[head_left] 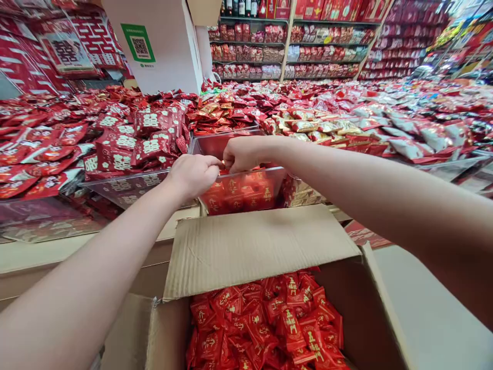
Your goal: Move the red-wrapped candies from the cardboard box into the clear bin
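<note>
My left hand (pixel 195 174) is at the front left edge of a clear plastic bin (pixel 280 177), its fingers curled. My right hand (pixel 242 154) reaches over the same bin from the right, fingers bent down inside it; the two hands nearly touch. What either hand holds, if anything, is hidden. Red wrapped packets (pixel 241 192) show through the bin's front wall. Below, an open cardboard box (pixel 265 246) holds many red packets with gold print (pixel 262 329), its back flap leaning toward the bin.
Bins heaped with dark red packets (pixel 127 136) stand at left, and gold and white packets (pixel 408 128) spread to the right. A white box with a QR code (pixel 165 46) rises behind. Stocked shelves (pixel 288 46) line the back.
</note>
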The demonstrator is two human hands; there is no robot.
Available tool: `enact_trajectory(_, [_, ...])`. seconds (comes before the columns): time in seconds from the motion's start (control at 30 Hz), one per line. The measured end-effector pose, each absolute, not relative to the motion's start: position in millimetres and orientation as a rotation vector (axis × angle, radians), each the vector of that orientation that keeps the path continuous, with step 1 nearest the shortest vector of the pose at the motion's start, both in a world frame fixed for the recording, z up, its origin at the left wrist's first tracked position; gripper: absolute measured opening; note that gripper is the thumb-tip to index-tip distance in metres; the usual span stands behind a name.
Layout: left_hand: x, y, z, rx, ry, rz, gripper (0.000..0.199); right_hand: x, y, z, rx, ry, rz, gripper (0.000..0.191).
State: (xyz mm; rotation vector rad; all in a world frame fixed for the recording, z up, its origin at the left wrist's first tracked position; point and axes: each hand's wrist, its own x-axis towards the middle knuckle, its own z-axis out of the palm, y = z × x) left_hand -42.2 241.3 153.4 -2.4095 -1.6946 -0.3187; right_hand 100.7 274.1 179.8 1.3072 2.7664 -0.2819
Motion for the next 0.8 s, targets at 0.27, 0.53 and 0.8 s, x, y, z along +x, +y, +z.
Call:
enact_trajectory(0.27, [-43, 243, 158, -2.538, -1.768, -0.240, 0.043, 108, 279, 176, 1.335, 2.821, -0.356, 0.016])
enact_trajectory(0.53, [-35, 267, 181, -2.732, -1.651, 0.066, 0.039, 117, 277, 179, 1.367, 2.780, -0.920, 0.021])
enact_trajectory(0.8, [-36, 264, 180, -2.713, -1.692, 0.000, 0.017, 117, 295, 181, 1.117, 2.739, -0.463, 0.043])
